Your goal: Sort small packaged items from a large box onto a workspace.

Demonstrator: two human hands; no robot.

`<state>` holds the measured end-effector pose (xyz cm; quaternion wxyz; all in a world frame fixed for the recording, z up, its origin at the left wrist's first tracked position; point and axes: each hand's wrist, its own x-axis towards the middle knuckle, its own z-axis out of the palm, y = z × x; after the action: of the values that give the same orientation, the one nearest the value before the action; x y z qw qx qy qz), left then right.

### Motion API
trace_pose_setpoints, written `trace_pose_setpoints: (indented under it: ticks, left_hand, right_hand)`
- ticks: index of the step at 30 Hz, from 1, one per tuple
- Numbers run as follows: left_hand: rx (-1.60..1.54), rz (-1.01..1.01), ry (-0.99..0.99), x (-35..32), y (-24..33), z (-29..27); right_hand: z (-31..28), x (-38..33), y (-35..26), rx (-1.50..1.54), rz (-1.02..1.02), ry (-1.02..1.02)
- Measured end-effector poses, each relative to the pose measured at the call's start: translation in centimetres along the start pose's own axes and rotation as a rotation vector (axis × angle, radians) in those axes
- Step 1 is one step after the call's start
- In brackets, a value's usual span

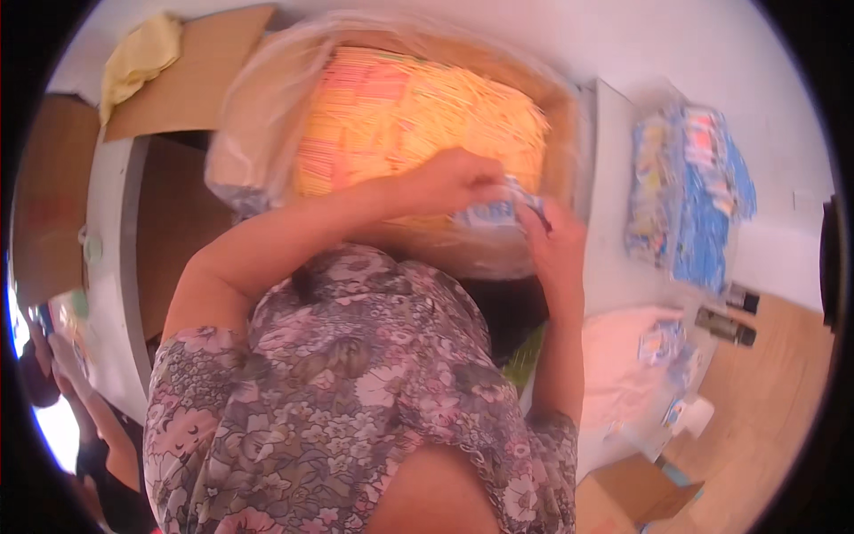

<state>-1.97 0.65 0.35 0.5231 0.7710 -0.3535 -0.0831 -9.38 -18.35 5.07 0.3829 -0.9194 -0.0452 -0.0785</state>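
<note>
Over the near edge of a cardboard box point(560, 142), my left hand point(455, 181) and my right hand point(555, 238) are close together. Both are closed on a small clear plastic packet with blue print point(492, 214), its top bunched between the fingers. What it contains is too blurred to make out. Many thin yellow, orange and pink sticks point(418, 116) fill the box beneath my hands, lying in bundles and loose. A clear plastic liner point(258, 116) drapes over the box's sides.
To the right, a clear bin point(676, 196) holds many blue-printed packets. Nearer me, more packets point(663, 343) lie on a pink cloth point(614, 374). A yellow cloth point(142, 58) rests on cardboard at far left. An open carton point(636, 489) stands lower right. Another person's arm point(102, 427) shows lower left.
</note>
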Motion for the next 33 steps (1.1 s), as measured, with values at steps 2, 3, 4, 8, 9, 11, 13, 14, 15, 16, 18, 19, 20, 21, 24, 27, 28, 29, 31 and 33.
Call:
trace_pose_setpoints:
  ticks: [2, 3, 4, 8, 9, 11, 13, 14, 15, 16, 18, 19, 20, 21, 24, 27, 28, 29, 31, 33]
  left_hand:
    - [-0.117, -0.032, -0.014, -0.8, 0.8, -0.8]
    - [-0.135, -0.062, -0.044, -1.2, 1.1, -1.1]
    - [-0.155, -0.091, -0.074, -1.7, 1.2, -1.6]
    - [0.156, -0.047, -0.012, -4.4, 1.1, -4.5]
    - [0.155, -0.053, -0.002, -5.4, 1.1, -5.3]
    - [0.119, -0.049, -0.072, -7.5, 0.9, -6.2]
    - [0.111, -0.043, -0.04, -9.2, 0.6, -6.2]
    - [0.115, -0.04, -0.005, -9.9, 0.5, -6.3]
    - [0.109, -0.043, 0.006, -10.3, 0.4, -6.3]
    - [0.043, -0.046, 0.046, -10.7, 0.4, -6.5]
    - [-0.029, -0.054, 0.104, -11.1, 0.2, -6.4]
    - [-0.04, -0.061, 0.127, -11.2, -0.1, -6.1]
    - [-0.051, -0.067, 0.151, -11.2, -0.2, -5.9]
    - [-0.057, -0.069, 0.164, -11.1, -0.3, -5.6]
    - [-0.142, -0.091, 0.143, -10.8, -0.5, -5.4]
    - [-0.234, -0.127, 0.154, -10.9, -0.5, -5.5]
    - [-0.266, -0.155, 0.15, -11.0, -0.5, -5.5]
    - [-0.297, -0.182, 0.141, -11.0, -0.5, -5.5]
    - [-0.308, -0.188, 0.146, -10.9, -0.1, -5.8]
    - [-0.318, -0.192, 0.15, -10.8, 0.0, -5.8]
  right_hand:
    - [0.3, 0.5, -0.5, -0.077, -0.006, -0.121]
    - [0.5, 1.0, -0.7, -0.066, -0.028, -0.141]
    - [0.7, 1.6, -1.0, 0.113, 0.062, -0.197]
    - [2.2, 6.1, -2.2, 0.319, 0.252, -0.4]
    - [3.4, 7.2, -2.5, 0.316, 0.248, -0.411]
    - [6.8, 9.2, -3.2, 0.209, -0.137, -0.402]
    - [9.9, 10.6, -3.7, 0.068, -0.252, -0.43]
    - [11.2, 11.3, -4.0, -0.065, -0.38, -0.455]
    - [12.0, 11.9, -4.2, -0.07, -0.384, -0.466]
    - [12.7, 12.4, -4.4, -0.126, -0.424, -0.481]
    - [13.6, 13.1, -4.7, -0.187, -0.474, -0.512]
    - [14.0, 13.4, -4.9, -0.231, -0.535, -0.511]
    - [14.3, 13.7, -5.2, -0.275, -0.598, -0.51]
    - [14.8, 13.9, -5.0, -0.281, -0.604, -0.522]
    - [16.2, 14.6, -4.5, -0.468, -0.643, -0.505]
    - [16.6, 14.8, -5.4, -0.632, -0.651, -0.583]
    - [16.6, 14.9, -6.0, -0.679, -0.693, -0.582]
    - [16.6, 15.0, -6.4, -0.725, -0.733, -0.576]
    - [17.4, 15.2, -6.5, -0.776, -0.751, -0.571]
    - [17.9, 15.3, -6.2, -0.827, -0.77, -0.563]
